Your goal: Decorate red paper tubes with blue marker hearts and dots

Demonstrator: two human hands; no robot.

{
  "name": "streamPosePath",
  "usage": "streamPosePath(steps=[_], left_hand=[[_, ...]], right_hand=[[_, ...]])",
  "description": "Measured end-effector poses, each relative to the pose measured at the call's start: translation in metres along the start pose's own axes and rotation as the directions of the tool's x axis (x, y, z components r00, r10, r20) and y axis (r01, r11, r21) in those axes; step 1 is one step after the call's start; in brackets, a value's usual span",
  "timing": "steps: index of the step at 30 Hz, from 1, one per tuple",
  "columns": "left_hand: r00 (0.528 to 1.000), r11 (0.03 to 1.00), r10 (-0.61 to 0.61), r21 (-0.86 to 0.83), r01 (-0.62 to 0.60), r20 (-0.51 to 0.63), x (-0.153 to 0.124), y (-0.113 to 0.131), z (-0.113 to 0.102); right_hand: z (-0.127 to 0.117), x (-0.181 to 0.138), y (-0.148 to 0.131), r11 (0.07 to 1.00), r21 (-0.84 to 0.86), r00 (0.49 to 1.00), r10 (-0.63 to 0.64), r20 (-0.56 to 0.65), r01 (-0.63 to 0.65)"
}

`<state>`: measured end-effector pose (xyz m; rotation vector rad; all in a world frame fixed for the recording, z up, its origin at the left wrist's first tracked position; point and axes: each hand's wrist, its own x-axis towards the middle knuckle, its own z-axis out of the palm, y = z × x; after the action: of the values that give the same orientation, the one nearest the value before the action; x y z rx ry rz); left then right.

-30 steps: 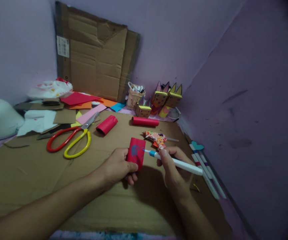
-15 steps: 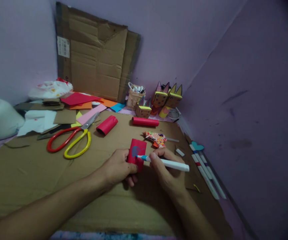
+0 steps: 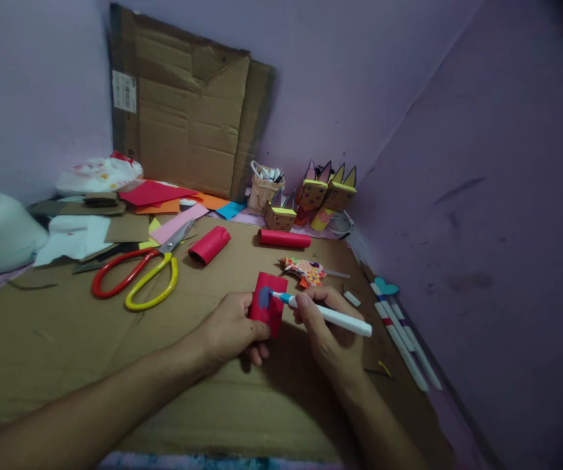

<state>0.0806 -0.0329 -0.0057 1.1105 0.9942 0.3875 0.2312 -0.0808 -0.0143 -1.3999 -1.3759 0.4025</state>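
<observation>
My left hand (image 3: 235, 329) grips a red paper tube (image 3: 275, 316) by its lower left side, thumb across the front. A blue-grey patch (image 3: 264, 297) of ink marks the tube's face. Between the thumb and fingers of my right hand (image 3: 330, 320) is a white marker (image 3: 344, 320) with a blue collar; its tip meets the tube at the patch's upper right edge. Just beyond lies a flower-patterned glue gun (image 3: 305, 271). Two more red tubes, one short (image 3: 209, 245) and one longer (image 3: 284, 239), rest on the cardboard farther back.
Large scissors (image 3: 149, 267) with red and yellow handles lie at left, near coloured paper (image 3: 158, 194). Several markers (image 3: 403, 336) line the right edge beside a white cap (image 3: 352, 298). Cardboard figures (image 3: 327, 189) and a pen basket (image 3: 265, 189) stand at the back.
The marker tip has moved up and slightly right on the tube, and the blue patch looks more filled in. My left hand has barely moved.
</observation>
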Motion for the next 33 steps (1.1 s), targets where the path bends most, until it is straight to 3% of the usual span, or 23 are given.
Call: streamPosePath(steps=[21, 33], left_hand=[[1.0, 0.999, 0.026, -0.029, -0.026, 0.001, 0.0014, 0.0, -0.0008], [1.0, 1.0, 0.001, 0.003, -0.001, 0.028, 0.0016, -0.0011, -0.0021]], right_hand=[[-0.0028, 0.002, -0.0087, 0.999, -0.025, 0.993, -0.023, 0.113, 0.026], [-0.0006, 0.0011, -0.0062, 1.0, -0.001, 1.0, 0.009, 0.026, -0.009]])
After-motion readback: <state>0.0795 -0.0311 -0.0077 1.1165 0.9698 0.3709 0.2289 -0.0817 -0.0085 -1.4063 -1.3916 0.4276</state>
